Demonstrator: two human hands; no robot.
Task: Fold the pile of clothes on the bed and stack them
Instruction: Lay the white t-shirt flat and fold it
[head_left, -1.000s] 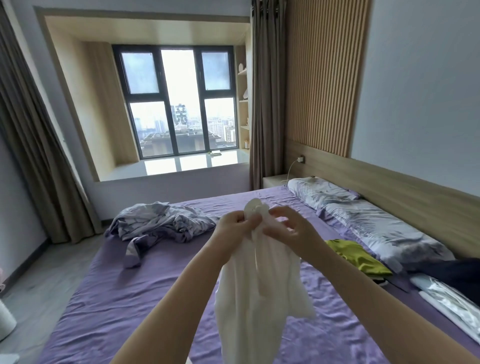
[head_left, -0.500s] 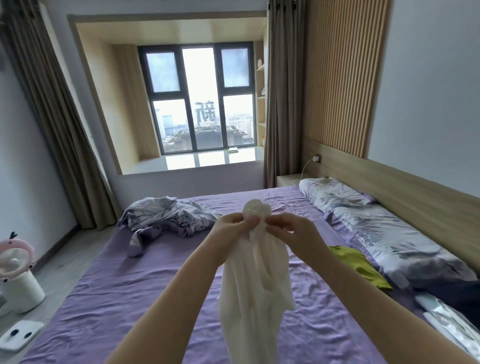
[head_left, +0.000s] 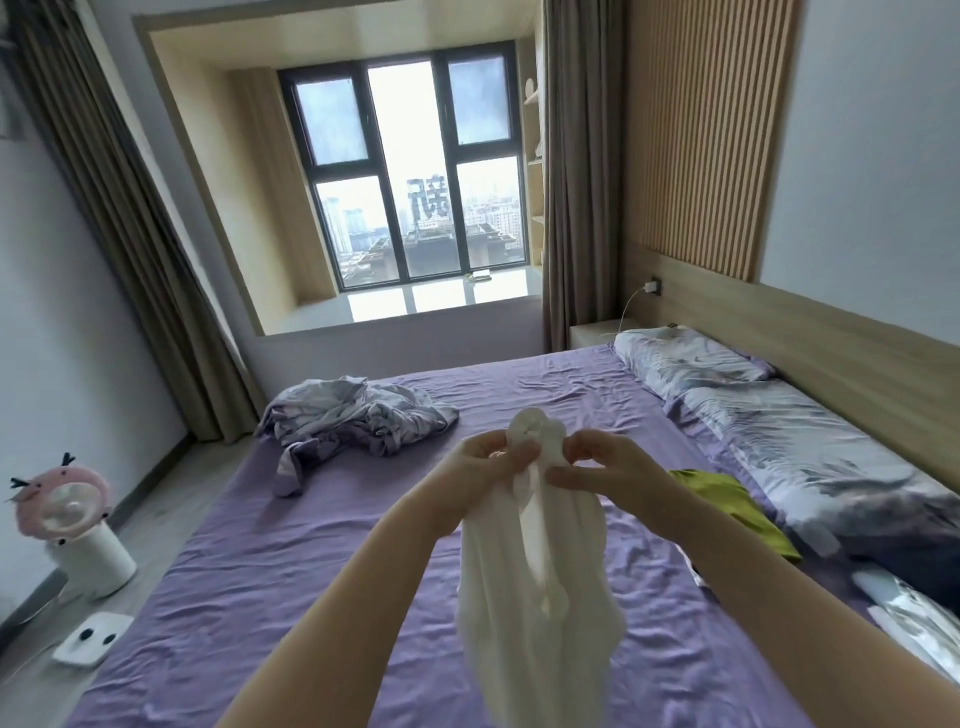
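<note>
A white garment (head_left: 540, 587) hangs in the air above the purple bed (head_left: 291, 561). My left hand (head_left: 480, 470) and my right hand (head_left: 605, 467) pinch its bunched top edge close together, and the cloth drapes down between my forearms. A yellow-green garment (head_left: 727, 504) lies on the bed to the right, beside the pillows. A dark garment (head_left: 893, 566) sits further right, partly cut off by the frame.
A crumpled grey-purple cover (head_left: 353, 415) lies at the bed's far left. Patterned pillows (head_left: 779, 431) line the wooden headboard on the right. On the floor at left stand a pink fan on a white base (head_left: 78, 525) and a white scale (head_left: 93, 636).
The view has swung left and down a little, bringing the fan and scale into sight. Both hands still hold the white garment's top, with the right fingers shifted slightly along the edge.
</note>
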